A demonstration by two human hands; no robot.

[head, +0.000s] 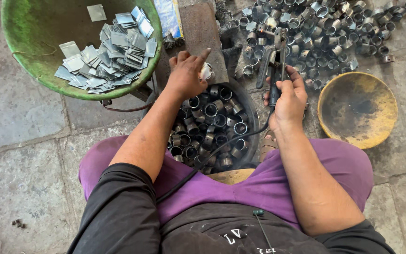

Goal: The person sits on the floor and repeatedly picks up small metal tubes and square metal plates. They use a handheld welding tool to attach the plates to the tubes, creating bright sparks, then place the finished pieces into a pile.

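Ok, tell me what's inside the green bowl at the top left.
The round green bowl holds a loose heap of flat, shiny, square metal plates, piled toward its right side. Whatever lies beneath the heap is covered.

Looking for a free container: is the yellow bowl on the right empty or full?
Empty. The yellow bowl shows only its bare, dark-stained inside; the metal rings lie on the floor beside it.

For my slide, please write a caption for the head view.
Left hand holds a metal ring; right hand grips a welding holder.
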